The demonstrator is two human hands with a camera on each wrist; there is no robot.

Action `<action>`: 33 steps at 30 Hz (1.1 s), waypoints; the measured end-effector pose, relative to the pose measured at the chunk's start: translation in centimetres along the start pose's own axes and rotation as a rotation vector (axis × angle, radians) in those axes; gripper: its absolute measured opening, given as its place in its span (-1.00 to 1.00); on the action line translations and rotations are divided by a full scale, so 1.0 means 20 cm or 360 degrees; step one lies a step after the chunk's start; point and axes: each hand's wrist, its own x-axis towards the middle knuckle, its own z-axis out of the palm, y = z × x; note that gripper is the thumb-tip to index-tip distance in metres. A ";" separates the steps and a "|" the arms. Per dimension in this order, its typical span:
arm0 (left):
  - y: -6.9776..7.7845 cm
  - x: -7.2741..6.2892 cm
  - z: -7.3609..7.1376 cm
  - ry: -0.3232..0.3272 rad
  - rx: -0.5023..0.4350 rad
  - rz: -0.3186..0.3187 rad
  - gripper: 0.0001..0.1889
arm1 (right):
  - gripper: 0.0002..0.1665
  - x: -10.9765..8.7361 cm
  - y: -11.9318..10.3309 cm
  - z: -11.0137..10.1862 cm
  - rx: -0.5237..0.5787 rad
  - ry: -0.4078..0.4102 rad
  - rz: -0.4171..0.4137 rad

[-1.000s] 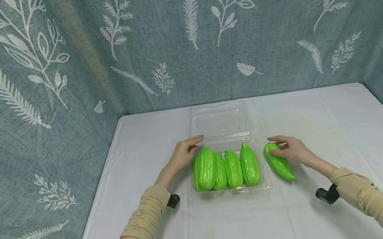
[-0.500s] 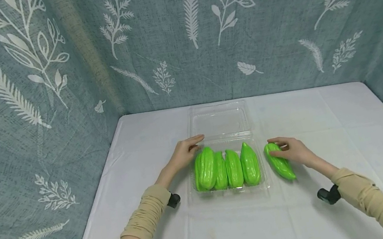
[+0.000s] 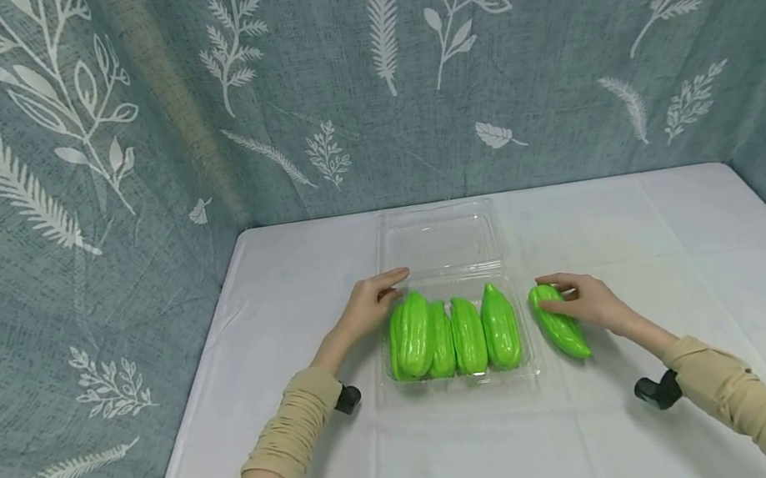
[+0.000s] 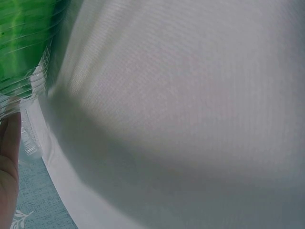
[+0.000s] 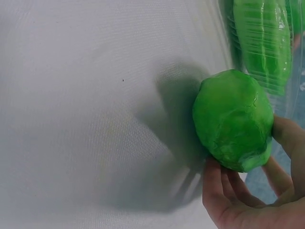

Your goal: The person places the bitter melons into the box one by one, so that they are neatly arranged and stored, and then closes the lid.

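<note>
My right hand [image 3: 587, 300] pinches a long, glossy, ridged green vegetable [image 3: 559, 324] between thumb and fingers near its thick end. Its narrow tip slants toward me and to the right. In the right wrist view, fingers surround the blunt end of this green vegetable [image 5: 233, 121]. Just left of it, a clear hinged plastic box [image 3: 463, 380] holds several similar green vegetables [image 3: 469, 336]; one at the left [image 3: 415, 337] lies on top of others. My left hand [image 3: 366, 305] rests at the box's back left corner, fingers extended along it. Part of that hand [image 4: 8, 167] shows against the box wall.
The box's clear lid [image 3: 438, 245] lies folded back flat behind it. A white cloth covers the table [image 3: 466, 462]. Blue-green patterned curtains [image 3: 364, 124] hang along its back and sides. Black wrist cameras [image 3: 658, 392] sit under both forearms.
</note>
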 end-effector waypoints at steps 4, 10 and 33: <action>0.00 0.00 0.00 0.0006 0.0002 0.0012 -0.59 | -0.33 0.00 0.01 0.00 0.0001 0.0016 0.0005; -0.01 0.00 0.01 0.0010 0.0004 0.0019 -0.59 | -0.32 0.01 0.02 0.01 0.0003 0.0024 0.0016; -0.01 0.00 0.01 0.0023 0.0017 0.0036 -0.58 | -0.31 -0.01 0.02 -0.02 0.0067 0.0134 0.0045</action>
